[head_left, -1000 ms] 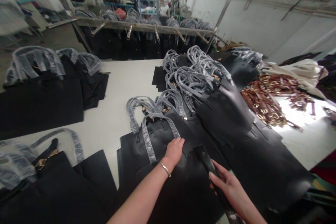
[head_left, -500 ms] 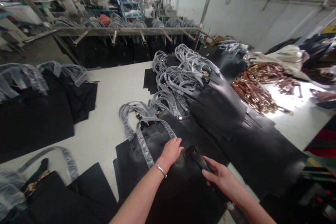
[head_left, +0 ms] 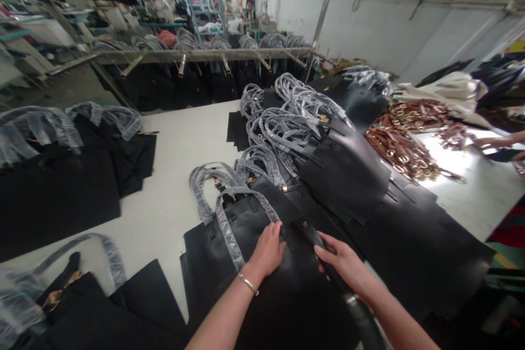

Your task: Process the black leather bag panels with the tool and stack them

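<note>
A black tote bag point(head_left: 246, 235) lies flat on top of a stack in front of me, its looped handle point(head_left: 227, 219) wrapped in clear plastic. My left hand point(head_left: 268, 249), a silver bangle at its wrist, rests on the bag with fingers closed over the lower right end of the handle. To the right, my right hand point(head_left: 340, 260) is wrapped round a long black object point(head_left: 314, 238) with a broad front end and a small shiny metal part farther down. What kind of object it is cannot be made out. Its front end is just right of my left fingers, over the bag.
More black bags with wrapped handles point(head_left: 295, 98) pile up behind, and others point(head_left: 53, 191) lie left on the white table point(head_left: 172, 136). Brown straps with gold buckles point(head_left: 406, 147) are heaped at right, near another person's hand point(head_left: 492, 142). A metal rack point(head_left: 205, 56) stands behind.
The view has tilted up slightly. My right hand and the black object have shifted a little, showing more of its lower length. Another person's hand has come in at the right edge.
</note>
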Demonstrator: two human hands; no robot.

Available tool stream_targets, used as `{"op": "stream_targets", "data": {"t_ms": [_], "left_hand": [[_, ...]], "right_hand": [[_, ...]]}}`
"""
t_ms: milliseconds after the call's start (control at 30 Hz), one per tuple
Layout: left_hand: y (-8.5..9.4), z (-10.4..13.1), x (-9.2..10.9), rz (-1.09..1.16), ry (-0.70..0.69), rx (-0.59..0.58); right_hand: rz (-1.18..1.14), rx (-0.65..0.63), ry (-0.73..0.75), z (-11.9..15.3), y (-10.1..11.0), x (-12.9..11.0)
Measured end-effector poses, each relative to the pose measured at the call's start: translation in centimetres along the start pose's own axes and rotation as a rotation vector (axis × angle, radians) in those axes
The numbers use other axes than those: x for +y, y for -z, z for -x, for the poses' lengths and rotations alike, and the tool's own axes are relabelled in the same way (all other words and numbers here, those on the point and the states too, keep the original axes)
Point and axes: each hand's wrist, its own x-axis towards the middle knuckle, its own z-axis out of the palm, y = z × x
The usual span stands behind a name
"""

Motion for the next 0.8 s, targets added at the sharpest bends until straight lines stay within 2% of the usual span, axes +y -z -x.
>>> {"op": "stream_targets", "data": {"t_ms": [167,367,533,667,733,800], "left_hand": [[-0.5,0.7,0.6,-0.103,0.002,-0.018],[-0.2,0.7,0.7,-0.111,-0.013,-0.003],[-0.4,1.0,0.8,-0.113,-0.011,0.013],[-0.5,0.7,0.7,-0.105,-0.005,0.021],[-0.2,0.5,0.6,-0.048,-0.006,0.018],[0.5,0.7,0.4,0.072,-0.005,0.018]], "right_hand": [[0.016,0.011,-0.075,0.3,1.7,0.0],[0.008,0.004,-0.021,-1.5,1.1,-0.7],[0.016,-0.005,-0.048,-1.1,1.4,-0.3],[0.04,0.083,0.031,-1.1,0.6,-1.3],[0.049,0.114,0.067,-0.6,0.4,-2.1],[0.062,0.086,0.057,0.7,0.4,-2.5]]}}
